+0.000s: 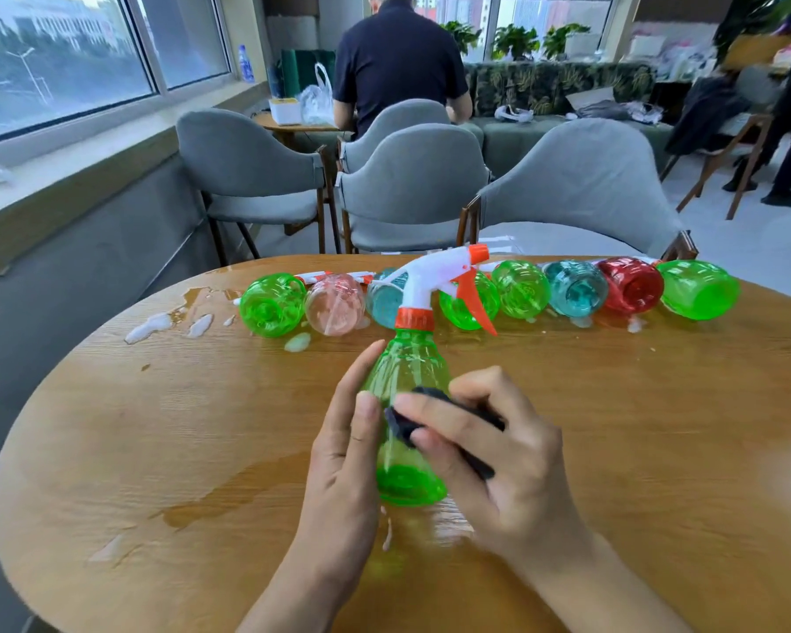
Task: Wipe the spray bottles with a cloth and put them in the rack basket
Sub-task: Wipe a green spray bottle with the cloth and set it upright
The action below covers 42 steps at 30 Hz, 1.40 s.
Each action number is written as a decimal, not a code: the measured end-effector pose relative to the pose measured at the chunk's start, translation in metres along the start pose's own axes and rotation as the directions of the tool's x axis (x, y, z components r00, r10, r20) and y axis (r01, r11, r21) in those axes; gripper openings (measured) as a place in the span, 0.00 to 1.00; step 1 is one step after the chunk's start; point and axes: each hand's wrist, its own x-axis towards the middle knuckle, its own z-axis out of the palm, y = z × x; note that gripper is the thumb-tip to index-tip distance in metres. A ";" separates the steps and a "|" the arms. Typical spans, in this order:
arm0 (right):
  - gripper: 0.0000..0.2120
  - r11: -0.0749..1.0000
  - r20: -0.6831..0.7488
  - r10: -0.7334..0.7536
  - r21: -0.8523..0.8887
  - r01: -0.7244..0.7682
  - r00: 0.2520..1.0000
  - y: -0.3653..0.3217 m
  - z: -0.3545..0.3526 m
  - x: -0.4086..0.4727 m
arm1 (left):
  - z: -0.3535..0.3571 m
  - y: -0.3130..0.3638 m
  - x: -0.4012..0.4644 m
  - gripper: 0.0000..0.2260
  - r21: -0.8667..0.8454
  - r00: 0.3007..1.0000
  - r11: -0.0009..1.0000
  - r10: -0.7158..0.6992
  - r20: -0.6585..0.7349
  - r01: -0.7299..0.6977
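I have the green bottle upright near the middle of the table, its white and orange sprayer pointing right; my left hand holds its left side, fingers laid along the body and thumb on the front; my right hand is curled round a dark cloth, pressing it against the bottle's front; eight more bottles lie on their sides in a row along the far edge, bases toward me; foam and water sit on the wood at far left; grey chairs stand beyond.
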 end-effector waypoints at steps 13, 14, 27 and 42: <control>0.13 0.993 0.023 -0.109 -0.044 0.110 0.994 0.002 -0.003 -0.016 | 0.002 -0.004 0.004 0.21 -0.138 0.984 0.980 -0.159 -0.082 0.147; 0.12 0.987 0.050 -0.143 -0.066 0.146 0.988 0.002 -0.002 -0.019 | 0.001 -0.003 0.004 0.20 -0.153 0.983 0.976 -0.167 -0.080 0.154; 0.12 0.980 -0.070 0.167 0.124 -0.157 0.984 0.011 -0.006 0.015 | 0.006 -0.006 -0.005 0.20 -0.023 0.993 0.996 -0.082 0.083 0.084; 0.11 0.859 -0.156 0.449 0.346 -0.377 0.880 0.015 -0.009 -0.005 | -0.003 -0.001 0.009 0.28 -0.340 0.911 0.859 -0.413 -0.019 0.382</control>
